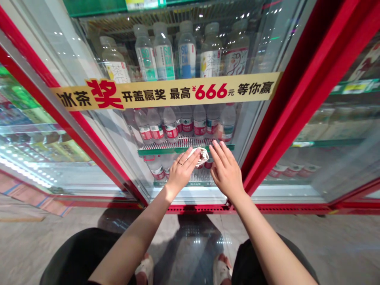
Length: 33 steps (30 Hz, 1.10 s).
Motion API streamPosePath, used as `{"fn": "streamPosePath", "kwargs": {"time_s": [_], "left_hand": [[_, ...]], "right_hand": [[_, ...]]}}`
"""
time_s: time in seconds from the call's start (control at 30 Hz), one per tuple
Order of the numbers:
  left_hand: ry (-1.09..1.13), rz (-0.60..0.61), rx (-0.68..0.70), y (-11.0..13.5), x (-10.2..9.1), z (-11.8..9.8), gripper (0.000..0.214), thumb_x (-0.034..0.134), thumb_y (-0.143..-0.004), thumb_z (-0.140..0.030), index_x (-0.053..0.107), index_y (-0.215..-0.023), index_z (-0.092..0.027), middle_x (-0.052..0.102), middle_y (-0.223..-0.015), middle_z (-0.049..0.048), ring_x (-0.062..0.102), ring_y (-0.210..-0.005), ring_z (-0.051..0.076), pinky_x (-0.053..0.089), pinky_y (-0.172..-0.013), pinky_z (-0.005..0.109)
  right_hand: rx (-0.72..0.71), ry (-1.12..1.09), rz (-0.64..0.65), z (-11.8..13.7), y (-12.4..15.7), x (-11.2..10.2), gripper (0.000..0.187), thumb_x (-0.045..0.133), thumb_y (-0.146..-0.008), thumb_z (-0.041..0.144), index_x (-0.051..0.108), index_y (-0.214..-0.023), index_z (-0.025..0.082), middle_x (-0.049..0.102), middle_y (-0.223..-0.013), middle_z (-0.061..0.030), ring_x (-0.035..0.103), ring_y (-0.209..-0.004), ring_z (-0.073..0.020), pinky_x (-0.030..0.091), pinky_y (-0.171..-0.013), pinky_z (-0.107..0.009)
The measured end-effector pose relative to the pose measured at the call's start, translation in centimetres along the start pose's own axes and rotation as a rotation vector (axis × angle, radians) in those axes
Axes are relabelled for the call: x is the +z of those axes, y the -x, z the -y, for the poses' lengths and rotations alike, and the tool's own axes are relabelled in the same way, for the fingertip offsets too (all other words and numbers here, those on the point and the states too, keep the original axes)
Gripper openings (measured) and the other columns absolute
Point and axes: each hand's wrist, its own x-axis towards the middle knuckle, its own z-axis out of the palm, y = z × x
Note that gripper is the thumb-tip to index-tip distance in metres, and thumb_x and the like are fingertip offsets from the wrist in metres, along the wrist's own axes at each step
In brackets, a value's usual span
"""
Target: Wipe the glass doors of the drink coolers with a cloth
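In front of a glass fridge door (190, 174), both my hands are held at about the height of the lower shelves. My left hand (181, 168), with a ring on one finger, presses a crumpled whitish cloth (203, 156) against the glass. Its fingers lie over the cloth's left part, and the palm side is hidden. My right hand (226, 170) is open just right of the cloth, fingers stretched upward, at or very near the glass and holding nothing. A yellow strip with printed characters (166, 93) crosses the door above my hands.
Behind the glass, soda bottles (187, 51) fill the upper shelf and red-labelled water bottles (170, 124) the one below. Red frames (285, 103) border the door, with more fridge sections on both sides. Flattened cardboard (32, 198) lies on the grey floor (118, 221) at left.
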Motion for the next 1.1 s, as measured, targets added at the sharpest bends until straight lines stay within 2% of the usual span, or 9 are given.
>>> {"fn": "streamPosePath", "kwargs": {"time_s": [0.13, 0.3, 0.43, 0.6, 0.73, 0.83, 0.97, 1.1], "left_hand": [[-0.002, 0.041, -0.019, 1.1, -0.3, 0.4, 0.063, 0.045, -0.102, 0.000, 0.053, -0.161, -0.019, 0.062, -0.159, 0.0099, 0.044, -0.161, 0.022, 0.040, -0.133, 0.041], [0.015, -0.017, -0.070, -0.6, -0.2, -0.4, 0.066, 0.046, -0.102, 0.000, 0.050, -0.164, -0.021, 0.060, -0.162, 0.0089, 0.043, -0.162, 0.022, 0.042, -0.132, 0.041], [-0.002, -0.023, -0.031, -1.5, 0.1, -1.1, 0.062, 0.044, -0.101, 0.002, 0.057, -0.158, -0.018, 0.064, -0.158, 0.0080, 0.046, -0.160, 0.020, 0.041, -0.132, 0.038], [0.006, -0.026, 0.015, -0.4, 0.0, -0.7, 0.062, 0.046, -0.099, 0.003, 0.059, -0.156, -0.019, 0.066, -0.156, 0.0077, 0.043, -0.161, 0.019, 0.039, -0.133, 0.036], [0.016, -0.076, -0.058, -0.7, 0.0, -0.5, 0.066, 0.046, -0.101, 0.002, 0.051, -0.163, -0.019, 0.062, -0.159, 0.0083, 0.037, -0.165, 0.021, 0.037, -0.135, 0.040], [0.038, -0.043, -0.077, -1.9, 0.2, -1.0, 0.068, 0.044, -0.103, -0.001, 0.044, -0.168, -0.022, 0.057, -0.164, 0.0075, 0.037, -0.165, 0.021, 0.040, -0.134, 0.041], [0.017, -0.005, -0.020, -2.7, 0.7, -2.0, 0.061, 0.045, -0.104, -0.003, 0.052, -0.163, -0.020, 0.059, -0.163, 0.0064, 0.041, -0.163, 0.021, 0.041, -0.133, 0.040], [-0.010, -0.018, 0.039, -1.9, 0.5, -2.0, 0.057, 0.045, -0.104, -0.002, 0.060, -0.156, -0.018, 0.064, -0.158, 0.0058, 0.045, -0.161, 0.020, 0.041, -0.133, 0.037]], "right_hand": [[-0.008, 0.002, 0.001, 0.1, 0.0, -0.3, 0.091, 0.048, -0.101, 0.007, 0.003, -0.178, 0.023, 0.039, -0.177, -0.0134, 0.032, -0.167, -0.0301, 0.043, -0.132, -0.056], [-0.008, -0.002, -0.008, 0.0, -0.1, -0.6, 0.091, 0.049, -0.100, 0.007, 0.004, -0.178, 0.024, 0.041, -0.176, -0.0129, 0.031, -0.167, -0.0297, 0.043, -0.132, -0.057], [0.013, 0.007, -0.025, -0.6, -0.1, -0.6, 0.090, 0.050, -0.101, 0.009, 0.007, -0.178, 0.024, 0.042, -0.176, -0.0142, 0.031, -0.167, -0.0311, 0.045, -0.130, -0.058], [0.034, 0.006, -0.016, -0.8, -0.1, -0.8, 0.090, 0.050, -0.102, 0.010, 0.004, -0.178, 0.025, 0.038, -0.178, -0.0131, 0.032, -0.167, -0.0322, 0.042, -0.132, -0.060], [0.035, 0.002, -0.019, -0.6, -0.1, -1.0, 0.091, 0.050, -0.102, 0.009, 0.003, -0.178, 0.026, 0.039, -0.177, -0.0127, 0.032, -0.167, -0.0318, 0.042, -0.132, -0.059], [0.043, -0.013, -0.025, -0.7, -0.1, -0.9, 0.092, 0.051, -0.101, 0.010, 0.003, -0.178, 0.027, 0.037, -0.178, -0.0112, 0.032, -0.167, -0.0318, 0.041, -0.132, -0.060], [0.043, -0.013, -0.030, -0.9, -0.2, -0.7, 0.092, 0.050, -0.101, 0.009, 0.003, -0.178, 0.028, 0.037, -0.178, -0.0113, 0.032, -0.167, -0.0317, 0.042, -0.131, -0.061], [0.038, -0.003, -0.027, -0.9, -0.2, -0.8, 0.091, 0.049, -0.101, 0.009, 0.004, -0.178, 0.026, 0.040, -0.177, -0.0129, 0.032, -0.167, -0.0313, 0.042, -0.131, -0.060]]}}
